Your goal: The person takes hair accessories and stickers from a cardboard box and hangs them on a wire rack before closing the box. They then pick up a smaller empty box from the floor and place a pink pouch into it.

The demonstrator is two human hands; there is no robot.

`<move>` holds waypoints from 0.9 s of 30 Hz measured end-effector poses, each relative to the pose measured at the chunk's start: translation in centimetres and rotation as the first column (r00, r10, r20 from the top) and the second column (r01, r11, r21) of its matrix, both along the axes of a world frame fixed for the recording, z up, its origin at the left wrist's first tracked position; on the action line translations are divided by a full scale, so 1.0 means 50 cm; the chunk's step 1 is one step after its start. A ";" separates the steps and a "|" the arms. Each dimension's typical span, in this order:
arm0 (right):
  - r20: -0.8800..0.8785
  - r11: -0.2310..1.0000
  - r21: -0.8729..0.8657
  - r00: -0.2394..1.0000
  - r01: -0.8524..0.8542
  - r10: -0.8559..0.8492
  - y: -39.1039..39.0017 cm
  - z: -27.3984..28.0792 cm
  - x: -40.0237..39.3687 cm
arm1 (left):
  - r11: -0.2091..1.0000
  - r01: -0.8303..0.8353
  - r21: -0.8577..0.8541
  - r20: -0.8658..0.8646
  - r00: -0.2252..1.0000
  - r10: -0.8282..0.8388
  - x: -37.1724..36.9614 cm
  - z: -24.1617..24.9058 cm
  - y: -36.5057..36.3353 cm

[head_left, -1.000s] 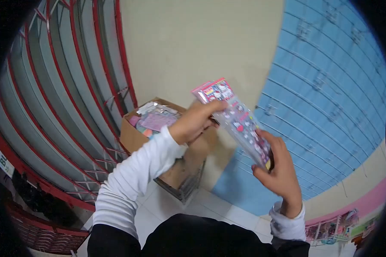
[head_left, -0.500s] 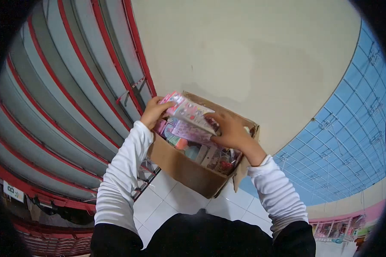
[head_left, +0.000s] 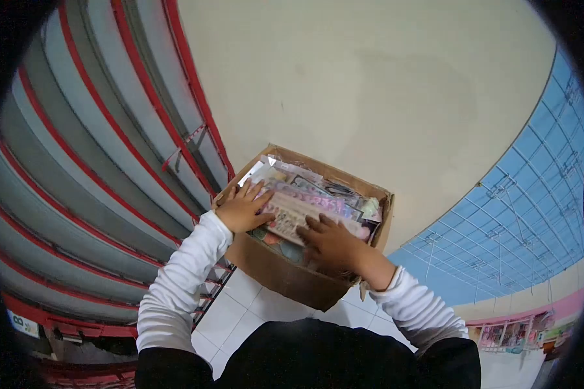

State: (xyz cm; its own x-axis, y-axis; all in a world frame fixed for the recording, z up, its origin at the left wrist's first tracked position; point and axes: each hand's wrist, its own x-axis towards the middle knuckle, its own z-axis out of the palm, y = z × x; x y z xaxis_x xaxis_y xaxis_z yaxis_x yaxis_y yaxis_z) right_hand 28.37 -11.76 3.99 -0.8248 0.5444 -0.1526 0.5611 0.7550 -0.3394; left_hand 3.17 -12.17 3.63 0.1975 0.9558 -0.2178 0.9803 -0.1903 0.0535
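Observation:
A cardboard box (head_left: 285, 275) filled with small packaged goods stands in front of me. On top of its contents lies a flat, pale pink printed pack (head_left: 285, 215); its print is too blurred to read. My left hand (head_left: 242, 209) rests with spread fingers on the pack's left end. Over its right part lies my right hand (head_left: 331, 241), fingers apart and pressing down rather than wrapped round it. Behind the pack are a purple-pink pack (head_left: 321, 202) and clear plastic wrappers (head_left: 292, 172). Round pastel items show partly beneath its near edge.
Red-edged grey metal shelves (head_left: 104, 149) rise close on the left. A plain cream wall (head_left: 363, 84) is behind the box. Blue wall with wire grid and hooks (head_left: 506, 214) runs along the right, with hanging packaged goods (head_left: 509, 334) lower down. White floor tiles (head_left: 240, 318) lie below.
The pink pack, held by both hands above the box, has come down onto the contents. Both hands have loosened and flattened over it. The view has shifted slightly.

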 end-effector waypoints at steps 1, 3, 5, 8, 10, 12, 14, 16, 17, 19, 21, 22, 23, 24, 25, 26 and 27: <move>-0.002 1.000 0.000 1.000 0.016 -0.016 -0.004 -0.007 -0.002 | 0.999 -0.008 -0.046 -0.058 0.998 0.005 0.001 0.006 -0.003; 0.007 0.996 0.075 0.999 -0.042 0.041 -0.019 -0.029 0.001 | 0.997 0.008 -0.079 -0.099 0.995 -0.015 0.003 0.001 -0.001; 0.096 0.999 0.039 0.995 0.021 -0.024 -0.024 -0.021 -0.008 | 0.990 -0.037 -0.139 -0.064 0.998 0.028 -0.009 -0.017 0.012; 0.099 0.964 0.169 0.976 -0.207 0.193 -0.003 -0.054 -0.003 | 0.988 -0.030 -0.154 -0.124 0.992 0.011 -0.011 -0.013 0.015; 0.053 0.941 0.170 0.956 -0.294 0.289 0.010 -0.015 0.013 | 0.998 0.051 -0.028 -0.111 0.992 -0.054 -0.010 0.009 0.010; -0.246 0.987 0.161 0.968 -0.004 0.044 -0.005 0.035 0.055 | 0.974 0.084 0.212 -0.005 0.996 -0.085 0.013 0.040 -0.012; -0.481 0.996 0.044 0.875 0.083 -0.052 -0.045 0.128 0.130 | 0.907 0.136 0.398 0.085 0.979 -0.184 0.043 0.069 -0.030; -0.646 0.998 0.005 0.762 0.064 -0.046 -0.088 0.222 0.223 | 0.856 0.185 0.483 0.117 0.955 -0.272 0.083 0.095 -0.054; -0.715 0.998 0.042 0.699 0.055 -0.008 -0.113 0.269 0.277 | 0.853 0.144 0.501 0.214 0.935 -0.283 0.105 0.106 -0.072; -0.732 0.951 0.143 0.676 0.275 -0.085 -0.178 0.357 0.372 | 0.845 0.108 0.523 0.312 0.899 -0.308 0.145 0.109 -0.085; -0.773 0.817 0.096 0.560 0.569 -0.300 -0.247 0.433 0.466 | 0.754 0.105 0.648 0.416 0.781 -0.466 0.182 0.111 -0.097; -0.814 0.704 0.169 0.500 0.690 -0.295 -0.280 0.473 0.528 | 0.785 0.133 0.605 0.469 0.738 -0.486 0.215 0.138 -0.117; -0.835 0.572 0.256 0.476 0.779 -0.274 -0.286 0.496 0.589 | 0.778 0.136 0.613 0.467 0.732 -0.496 0.229 0.134 -0.119; -0.888 0.447 0.293 0.414 0.845 -0.202 -0.286 0.524 0.644 | 0.754 0.107 0.648 0.489 0.700 -0.520 0.242 0.127 -0.124; -0.937 0.456 0.192 0.301 0.869 -0.179 -0.280 0.558 0.705 | 0.731 0.074 0.679 0.510 0.669 -0.541 0.259 0.125 -0.131; -0.953 0.392 0.184 0.261 0.902 -0.153 -0.276 0.595 0.760 | 0.738 0.062 0.672 0.539 0.641 -0.545 0.288 0.148 -0.152; -0.967 0.329 0.172 0.223 0.929 -0.124 -0.269 0.632 0.809 | 0.736 0.057 0.675 0.540 0.641 -0.545 0.316 0.161 -0.164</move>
State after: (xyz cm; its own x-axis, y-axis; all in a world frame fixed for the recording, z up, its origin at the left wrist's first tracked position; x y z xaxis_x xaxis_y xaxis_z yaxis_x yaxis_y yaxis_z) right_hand 68.81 -25.20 35.59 0.2763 0.4241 0.8625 0.7254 0.4966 -0.4766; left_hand 18.98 -20.37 11.68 0.3481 0.6829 0.6422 0.5768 -0.6961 0.4276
